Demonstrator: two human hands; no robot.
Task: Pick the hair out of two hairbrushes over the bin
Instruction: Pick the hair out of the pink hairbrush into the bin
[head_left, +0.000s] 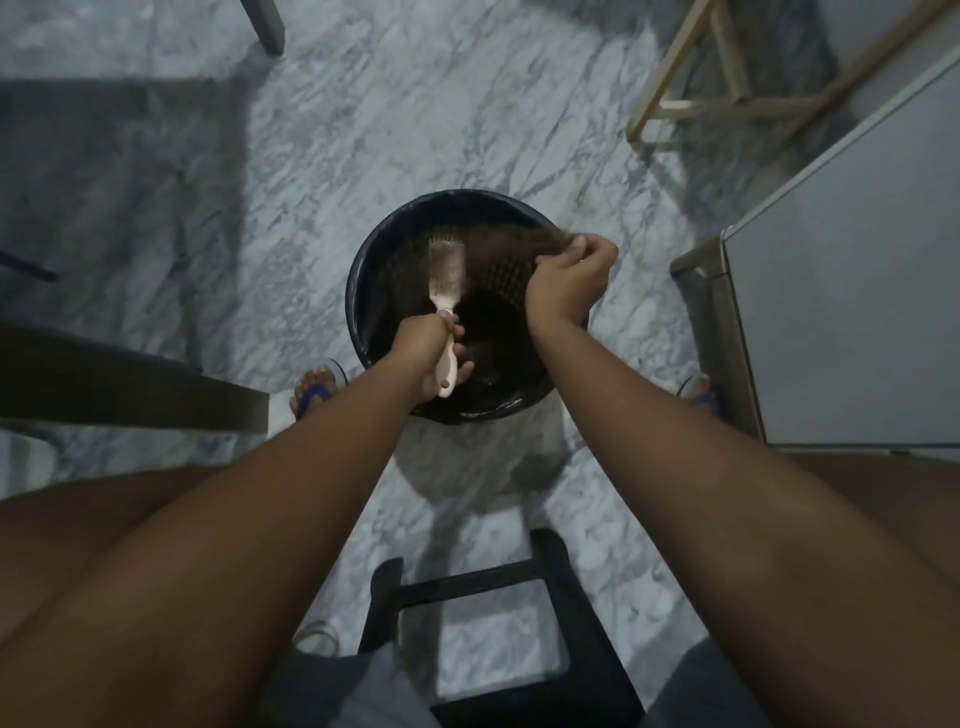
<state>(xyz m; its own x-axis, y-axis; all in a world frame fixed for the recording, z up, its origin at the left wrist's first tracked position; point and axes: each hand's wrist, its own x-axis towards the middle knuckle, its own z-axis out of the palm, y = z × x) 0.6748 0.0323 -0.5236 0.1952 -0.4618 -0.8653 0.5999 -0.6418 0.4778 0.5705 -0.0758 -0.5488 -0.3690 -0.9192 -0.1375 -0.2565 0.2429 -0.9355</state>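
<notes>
A round black bin (363, 270) with a dark liner stands on the marble floor between my feet. My left hand (428, 358) grips the handle of a pale pink hairbrush (445, 280), whose head points away from me over the bin's opening and has hair tangled in its bristles. My right hand (569, 283) is over the right side of the bin, fingers pinched on a tuft of dark hair (543, 244) that blurs against the bin's rim. No second brush shows in the head view.
A black plastic stool (498, 613) sits under me near the bottom edge. A grey cabinet (841, 312) stands at the right, a wooden frame (727, 98) at the upper right, and a dark furniture edge (130, 384) at the left.
</notes>
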